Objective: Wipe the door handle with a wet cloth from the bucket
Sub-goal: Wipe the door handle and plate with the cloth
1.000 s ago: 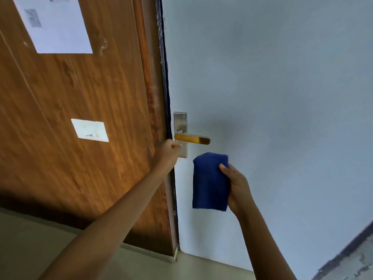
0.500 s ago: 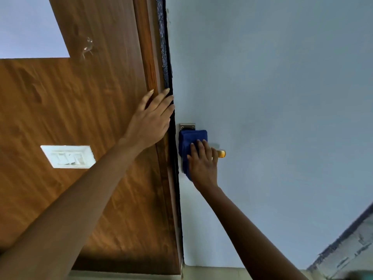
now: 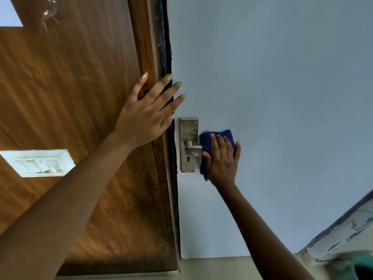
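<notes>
A metal door handle (image 3: 193, 149) on a steel backplate (image 3: 188, 128) sits at the left edge of a pale grey-blue door (image 3: 272, 98). My right hand (image 3: 222, 160) presses a dark blue cloth (image 3: 224, 136) around the lever's outer part, hiding its end. My left hand (image 3: 148, 116) lies flat with fingers spread on the brown wooden frame (image 3: 145, 47) beside the door edge, just left of and above the backplate. The bucket shows only as a teal rim (image 3: 363, 263) at the bottom right corner.
A white switch plate (image 3: 38, 163) is set in the wood panel (image 3: 70, 87) at the left. A dark seal strip (image 3: 164, 37) runs between frame and door. Beige floor (image 3: 212, 267) lies below, and a pale wall edge (image 3: 343, 233) rises at the lower right.
My right hand slid the blue cloth from the backplate outward along the lever, uncovering the plate. My left hand rose from near the handle onto the frame and stays there.
</notes>
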